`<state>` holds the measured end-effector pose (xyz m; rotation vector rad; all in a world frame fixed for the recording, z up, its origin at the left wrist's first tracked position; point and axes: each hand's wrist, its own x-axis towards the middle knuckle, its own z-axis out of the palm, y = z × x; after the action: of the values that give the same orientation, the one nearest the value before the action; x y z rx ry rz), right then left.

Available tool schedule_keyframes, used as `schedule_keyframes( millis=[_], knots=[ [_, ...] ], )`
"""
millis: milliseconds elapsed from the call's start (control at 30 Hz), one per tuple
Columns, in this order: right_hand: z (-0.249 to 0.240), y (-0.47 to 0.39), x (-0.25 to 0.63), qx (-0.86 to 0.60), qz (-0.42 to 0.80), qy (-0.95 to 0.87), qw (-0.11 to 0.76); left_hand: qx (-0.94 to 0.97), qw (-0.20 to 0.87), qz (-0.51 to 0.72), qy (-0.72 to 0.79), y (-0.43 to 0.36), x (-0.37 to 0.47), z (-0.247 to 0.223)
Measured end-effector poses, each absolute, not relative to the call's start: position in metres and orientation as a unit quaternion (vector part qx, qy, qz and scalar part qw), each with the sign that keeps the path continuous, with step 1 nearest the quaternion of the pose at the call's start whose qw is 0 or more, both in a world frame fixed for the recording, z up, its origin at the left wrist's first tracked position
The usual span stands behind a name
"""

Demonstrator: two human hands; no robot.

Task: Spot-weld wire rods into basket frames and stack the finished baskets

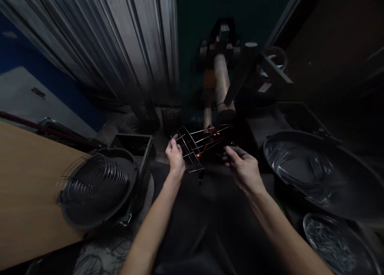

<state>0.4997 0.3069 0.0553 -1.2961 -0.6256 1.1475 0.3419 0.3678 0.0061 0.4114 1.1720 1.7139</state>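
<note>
Bare forearms (pixel 157 223); L hand (pixel 175 154) pinching shiny wire grid (pixel 191 147); R hand (pixel 242 163) pinched, contents unclear.

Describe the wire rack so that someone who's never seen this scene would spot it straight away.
Start at the thick metal pipe above centre and go down to the glowing orange sparks. Just left and below, the left hand holds the wire rack by its left side. Unlike the curved wires in the round pan at left, it has a crossed grid and is held up.
</note>
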Motion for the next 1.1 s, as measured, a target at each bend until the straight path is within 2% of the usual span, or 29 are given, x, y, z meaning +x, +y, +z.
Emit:
schedule_keyframes(
  millis=[133,267,333,400,500,600,667,733,800,900,967,1033,1100],
  knots=[
    [0.077,0.293,0.483,-0.548,0.344,-0.584,0.49,0.211,0.475,0.704,0.484,0.36,0.341,-0.003],
    [0.081,0.317,0.476,-0.532,0.225,-0.707,0.408,0.317,0.431,0.665,0.521,0.323,0.334,-0.03],
    [0.072,0.336,0.479,-0.568,0.256,-0.7,0.35,0.429,0.407,0.613,0.524,0.301,0.33,-0.049],
    [0.056,0.35,0.485,-0.595,0.345,-0.655,0.311,0.555,0.382,0.56,0.482,0.284,0.324,-0.066],
    [0.03,0.35,0.496,-0.582,0.463,-0.591,0.312,0.661,0.363,0.509,0.415,0.274,0.31,-0.082],
    [0.004,0.327,0.502,-0.575,0.472,-0.585,0.323,0.516,0.395,0.572,0.502,0.283,0.291,-0.078],
    [-0.013,0.305,0.5,-0.581,0.441,-0.598,0.331,0.331,0.495,0.595,0.54,0.296,0.283,-0.067],
    [-0.029,0.282,0.495,-0.581,0.394,-0.624,0.344,0.181,0.618,0.568,0.513,0.31,0.282,-0.054],
    [-0.04,0.262,0.495,-0.572,0.349,-0.651,0.355,0.086,0.674,0.546,0.49,0.321,0.288,-0.044],
    [-0.046,0.234,0.524,-0.574,0.319,-0.664,0.358,0.039,0.663,0.552,0.504,0.327,0.304,-0.035],
    [-0.048,0.21,0.572,-0.638,0.261,-0.621,0.373,0.047,0.654,0.562,0.505,0.326,0.314,-0.034],
    [-0.054,0.182,0.635,-0.752,0.154,-0.518,0.377,0.051,0.64,0.579,0.503,0.323,0.324,-0.032],
    [-0.066,0.155,0.699,-0.846,0.129,-0.421,0.3,0.059,0.62,0.598,0.504,0.32,0.334,-0.029]
  ],
)
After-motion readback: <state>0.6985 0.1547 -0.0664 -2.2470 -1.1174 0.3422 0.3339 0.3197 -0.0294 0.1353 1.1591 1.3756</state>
